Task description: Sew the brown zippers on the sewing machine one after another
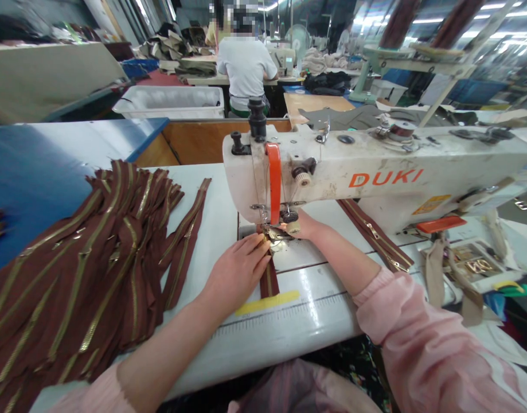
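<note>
A brown zipper (269, 278) with brass teeth lies under the needle area of a white sewing machine (323, 172), its near end hanging toward the table's front edge. My left hand (239, 267) is closed, with fingertips together on the zipper just left of the presser foot (278, 234). Behind the needle area reaches my right hand (307, 225); the machine head hides most of its fingers, so I cannot see its grip. A big heap of brown zippers (112, 258) spreads to the left, with a loose zipper (188, 241) beside it. Another zipper (375, 232) lies right of the needle.
A yellow strip (267, 303) and a printed ruler (289, 312) run along the table front. At right stands an open box of metal parts (473, 264) with cloth strips. A white bin (172, 102) and a seated person in a white shirt (246, 69) are farther back.
</note>
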`<state>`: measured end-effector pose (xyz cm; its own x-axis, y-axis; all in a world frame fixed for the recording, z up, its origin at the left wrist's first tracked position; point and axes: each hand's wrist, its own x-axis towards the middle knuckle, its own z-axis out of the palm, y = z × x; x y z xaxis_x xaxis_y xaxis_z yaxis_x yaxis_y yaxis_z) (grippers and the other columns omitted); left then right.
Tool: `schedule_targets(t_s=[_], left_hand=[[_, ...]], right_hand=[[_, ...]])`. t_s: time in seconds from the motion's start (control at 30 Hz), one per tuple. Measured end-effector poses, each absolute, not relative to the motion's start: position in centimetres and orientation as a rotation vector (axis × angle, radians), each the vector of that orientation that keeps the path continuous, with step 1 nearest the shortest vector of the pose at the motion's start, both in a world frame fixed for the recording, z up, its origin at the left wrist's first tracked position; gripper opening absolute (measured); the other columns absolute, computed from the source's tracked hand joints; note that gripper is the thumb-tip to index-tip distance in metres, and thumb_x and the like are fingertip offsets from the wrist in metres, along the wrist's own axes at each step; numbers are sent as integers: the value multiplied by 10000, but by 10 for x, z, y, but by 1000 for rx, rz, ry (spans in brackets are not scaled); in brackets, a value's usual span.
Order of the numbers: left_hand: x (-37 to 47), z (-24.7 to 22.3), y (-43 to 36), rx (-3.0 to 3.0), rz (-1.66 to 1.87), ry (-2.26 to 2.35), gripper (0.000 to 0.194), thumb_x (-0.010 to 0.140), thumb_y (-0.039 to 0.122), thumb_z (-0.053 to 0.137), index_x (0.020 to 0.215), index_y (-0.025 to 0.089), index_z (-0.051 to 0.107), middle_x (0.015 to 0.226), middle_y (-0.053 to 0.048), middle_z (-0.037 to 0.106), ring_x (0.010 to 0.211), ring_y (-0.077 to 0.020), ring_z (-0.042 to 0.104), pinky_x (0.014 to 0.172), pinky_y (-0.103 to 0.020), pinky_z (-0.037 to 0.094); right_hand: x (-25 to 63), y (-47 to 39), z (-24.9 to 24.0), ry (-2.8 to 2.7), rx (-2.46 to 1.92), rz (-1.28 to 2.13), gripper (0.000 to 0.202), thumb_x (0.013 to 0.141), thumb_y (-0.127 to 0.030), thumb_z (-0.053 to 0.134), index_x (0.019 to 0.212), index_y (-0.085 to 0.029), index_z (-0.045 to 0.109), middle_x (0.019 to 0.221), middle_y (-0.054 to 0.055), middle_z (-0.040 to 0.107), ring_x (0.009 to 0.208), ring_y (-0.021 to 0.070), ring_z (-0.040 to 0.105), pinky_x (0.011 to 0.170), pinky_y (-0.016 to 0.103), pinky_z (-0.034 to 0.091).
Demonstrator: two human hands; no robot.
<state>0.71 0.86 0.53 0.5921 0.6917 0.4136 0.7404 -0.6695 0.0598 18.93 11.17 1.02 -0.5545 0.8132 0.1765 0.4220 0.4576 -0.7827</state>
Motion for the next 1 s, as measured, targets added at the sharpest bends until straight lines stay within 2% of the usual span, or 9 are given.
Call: schedule_targets(t_s=[0.37,0.53,0.6,0.77,0.87,1.0], left_hand=[[9,5,7,-2711,-633,-1243,342,985,254,338,1124,120,620,1128,-109,664,1158,-236,555,996,-415,470],[8,8,6,-2720,-609,-1314,307,963,257,393,1122,123,619,1165,-125,646,1150,-245,560,982,-433,478],[9,10,1,-2716,-576,-1356,301,938,263,450,1142,112,611,1197,-139,630,1171,-263,546,989,-446,470],[10,13,-21,-2702,-503,-1382,376,894,305,532,1197,90,586,1263,-164,595,1213,-301,512,993,-477,464],[11,13,-36,-2706,-501,-1346,345,911,303,501,1168,97,605,1241,-158,611,1186,-287,536,977,-462,475],[12,13,-53,-2689,-484,-1256,299,944,241,428,1136,118,621,1201,-143,637,1134,-255,576,950,-420,488]], right_hand=[[188,110,6,-2141,-1039,925,95,776,-140,607,754,-152,699,848,31,725,837,205,646,852,345,506],[184,106,11,-2142,-1001,896,137,773,-206,642,882,-165,713,911,24,730,844,194,649,828,324,513],[184,102,16,-2143,-1012,860,145,768,-187,640,894,-168,709,892,21,730,832,191,647,803,309,515],[201,77,25,-2089,-1147,657,150,797,-86,540,761,-143,674,806,60,694,790,200,604,775,322,483],[214,43,23,-2009,-1221,471,165,850,-110,505,815,-142,664,862,92,652,888,231,548,830,376,445],[216,-16,16,-2227,-1094,303,183,891,-104,498,914,-167,668,898,83,615,876,211,513,788,343,467]])
